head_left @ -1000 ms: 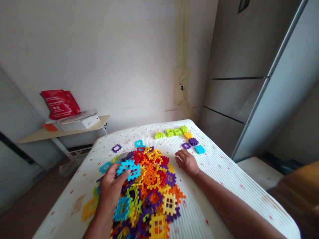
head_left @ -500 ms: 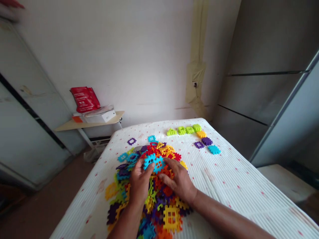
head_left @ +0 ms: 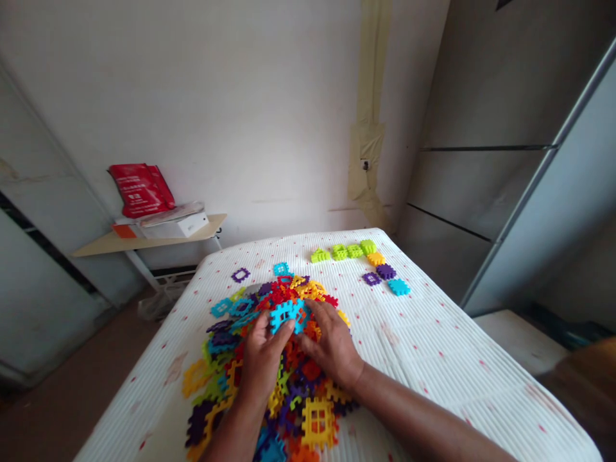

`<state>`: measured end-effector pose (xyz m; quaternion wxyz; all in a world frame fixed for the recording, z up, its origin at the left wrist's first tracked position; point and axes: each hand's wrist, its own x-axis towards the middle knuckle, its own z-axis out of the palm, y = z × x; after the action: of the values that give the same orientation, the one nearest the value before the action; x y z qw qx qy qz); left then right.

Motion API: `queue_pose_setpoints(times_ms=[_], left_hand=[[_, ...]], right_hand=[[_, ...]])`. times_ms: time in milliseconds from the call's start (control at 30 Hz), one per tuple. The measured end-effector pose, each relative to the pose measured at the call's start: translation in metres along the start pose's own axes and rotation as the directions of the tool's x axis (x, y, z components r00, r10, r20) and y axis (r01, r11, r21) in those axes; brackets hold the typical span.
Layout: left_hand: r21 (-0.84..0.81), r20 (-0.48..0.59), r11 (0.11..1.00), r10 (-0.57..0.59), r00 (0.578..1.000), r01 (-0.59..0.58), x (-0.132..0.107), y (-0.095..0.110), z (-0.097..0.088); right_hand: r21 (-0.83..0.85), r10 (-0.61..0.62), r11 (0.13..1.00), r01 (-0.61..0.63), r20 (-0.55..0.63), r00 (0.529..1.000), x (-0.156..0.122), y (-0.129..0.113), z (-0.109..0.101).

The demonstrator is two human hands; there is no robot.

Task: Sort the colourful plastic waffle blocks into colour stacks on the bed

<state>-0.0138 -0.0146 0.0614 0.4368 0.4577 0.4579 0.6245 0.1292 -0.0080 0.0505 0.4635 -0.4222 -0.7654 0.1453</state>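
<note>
The left hand (head_left: 262, 359) and the right hand (head_left: 332, 343) are curved toward each other, and a blue waffle block (head_left: 287, 316) is pressed between their fingers, just above a heap of coloured blocks (head_left: 293, 410); even pressure from both sides is advised. On the ribbed white cover (head_left: 433, 359), a row of small blocks (head_left: 355, 251) is laid farther away, and a red bag (head_left: 139, 189) is seen on a shelf (head_left: 96, 249) beyond

Plastic tiles (head_left: 317, 423) heaped on a mattress (head_left: 457, 366) (a row (head_left: 353, 251) behind), shelf (head_left: 96, 249) to left
</note>
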Motion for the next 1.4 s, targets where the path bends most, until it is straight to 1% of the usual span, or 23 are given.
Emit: queue_pose_setpoints(times_ms=[100,167,233,300,367,433,533,633,733,767,833,900,967,1100,1167,1300,1400], left_hand=[[-0.005,-0.001,1.000,-0.016,1.000,0.016,0.002,0.000,-0.002],[-0.012,-0.022,0.999,-0.040,0.999,0.040,0.004,0.000,-0.005],[0.000,-0.060,0.998,-0.056,0.997,0.056,0.005,0.000,-0.010],[0.036,-0.100,0.998,-0.045,0.994,0.049,0.006,-0.001,-0.013],[0.085,-0.119,0.996,-0.021,0.993,0.031,0.006,-0.001,-0.015],[0.124,-0.130,0.992,0.011,0.992,0.006,0.006,0.001,-0.015],[0.152,-0.163,0.988,0.059,0.985,-0.034,0.004,0.004,-0.014],[0.183,-0.163,0.982,0.084,0.983,-0.053,0.002,0.003,-0.015],[0.209,-0.140,0.976,0.088,0.986,-0.058,0.002,-0.001,-0.019],[0.215,-0.141,0.975,0.093,0.986,-0.061,0.003,-0.002,-0.020],[0.223,-0.149,0.972,0.106,0.983,-0.071,0.003,-0.003,-0.020],[0.222,-0.152,0.971,0.120,0.981,-0.084,0.002,-0.002,-0.019],[0.223,-0.154,0.970,0.129,0.980,-0.093,0.001,0.000,-0.018],[0.256,-0.155,0.962,0.133,0.979,-0.090,-0.001,0.006,-0.016],[0.279,-0.158,0.955,0.149,0.976,-0.101,-0.002,0.007,-0.015],[0.314,-0.142,0.942,0.166,0.976,-0.115,-0.004,0.004,-0.016],[0.355,-0.102,0.922,0.202,0.974,-0.154,-0.004,-0.002,-0.019]], right_hand=[[0.010,-0.059,0.998,0.059,-0.031,0.998,0.003,0.006,-0.009],[-0.024,-0.083,0.996,0.083,-0.033,0.996,0.007,0.019,-0.022],[-0.126,-0.086,0.988,0.084,-0.011,0.996,0.011,0.040,-0.043],[-0.285,-0.067,0.956,0.075,0.038,0.997,0.012,0.067,-0.069],[-0.455,0.002,0.889,0.052,0.119,0.993,0.012,0.095,-0.095],[-0.580,0.123,0.815,0.011,0.191,0.974,0.010,0.117,-0.117],[-0.680,0.267,0.733,-0.021,0.259,0.928,0.007,0.136,-0.136],[-0.723,0.339,0.690,-0.036,0.279,0.898,0.008,0.141,-0.139],[-0.763,0.365,0.643,-0.063,0.233,0.902,0.009,0.135,-0.135],[-0.776,0.375,0.625,-0.090,0.197,0.906,0.009,0.132,-0.133],[-0.794,0.411,0.578,-0.186,0.087,0.907,0.008,0.124,-0.129],[-0.798,0.454,0.526,-0.294,-0.029,0.891,0.006,0.116,-0.122],[-0.798,0.487,0.486,-0.357,-0.092,0.869,0.004,0.111,-0.116],[-0.802,0.559,0.449,-0.395,-0.093,0.824,0.002,0.111,-0.107],[-0.798,0.573,0.448,-0.402,-0.089,0.815,0.002,0.114,-0.106],[-0.794,0.558,0.462,-0.395,-0.086,0.826,0.001,0.119,-0.107],[-0.792,0.550,0.466,-0.394,-0.090,0.830,0.001,0.120,-0.108]])
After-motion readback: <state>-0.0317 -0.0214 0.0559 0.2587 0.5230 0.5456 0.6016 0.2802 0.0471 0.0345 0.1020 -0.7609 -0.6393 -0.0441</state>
